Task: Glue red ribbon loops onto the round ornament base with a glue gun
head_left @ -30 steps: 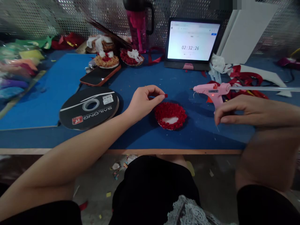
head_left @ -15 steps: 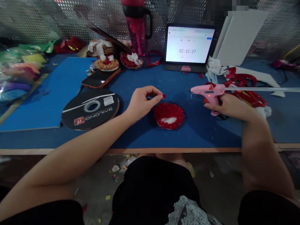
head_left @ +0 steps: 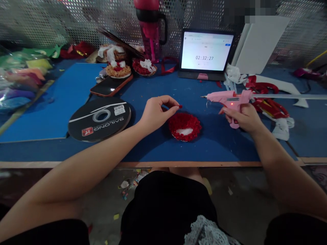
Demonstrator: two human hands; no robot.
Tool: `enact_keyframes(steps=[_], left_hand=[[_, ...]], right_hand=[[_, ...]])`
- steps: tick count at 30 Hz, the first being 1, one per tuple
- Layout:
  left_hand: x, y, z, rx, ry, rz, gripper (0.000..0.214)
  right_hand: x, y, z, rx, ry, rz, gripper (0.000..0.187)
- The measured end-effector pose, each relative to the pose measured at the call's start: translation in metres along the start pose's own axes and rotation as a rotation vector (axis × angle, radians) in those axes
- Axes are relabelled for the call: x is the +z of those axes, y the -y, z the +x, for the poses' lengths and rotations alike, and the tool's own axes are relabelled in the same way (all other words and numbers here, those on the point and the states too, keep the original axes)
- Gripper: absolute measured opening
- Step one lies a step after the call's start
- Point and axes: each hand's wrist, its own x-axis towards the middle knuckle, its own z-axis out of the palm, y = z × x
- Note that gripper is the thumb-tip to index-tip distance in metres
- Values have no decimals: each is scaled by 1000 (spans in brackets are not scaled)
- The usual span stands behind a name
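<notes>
Between the thumb and forefinger of my left hand (head_left: 160,110) is a small red piece (head_left: 180,106), perhaps ribbon. Just below it on the table lies a round red ruffled piece (head_left: 187,124) with a bare white patch toward its front. My right hand (head_left: 242,117) grips the handle of a pink glue gun (head_left: 227,98), whose small light glows orange-red. Its metal nozzle points left, toward my left hand but apart from it. A long clear glue stick (head_left: 286,96) juts out of the gun's back.
A black ribbon spool (head_left: 76,124) lies left of my left hand, with a phone (head_left: 109,85) behind it. A tablet (head_left: 206,51) and a pink bottle (head_left: 149,34) stand at the back. Red ribbons (head_left: 270,105) and white scraps lie at the right.
My right hand has brought the glue gun slightly left, its forearm swinging inward. The left hand still pinches the red piece, almost unmoved.
</notes>
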Motion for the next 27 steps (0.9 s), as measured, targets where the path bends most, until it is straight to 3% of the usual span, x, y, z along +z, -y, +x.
enact_keyframes(steps=[3, 6, 11, 27], left_hand=[[1, -3, -2, 21, 11, 29, 10], [3, -5, -3, 66, 15, 42, 9], [5, -5, -4, 121, 8, 61, 8], [7, -6, -5, 178, 16, 62, 8]], right_hand=[[5, 7, -8, -76, 131, 312, 23], [14, 7, -11, -78, 225, 427, 22], [24, -1, -8, -107, 213, 553, 30], [23, 1, -8, -72, 218, 521, 35]])
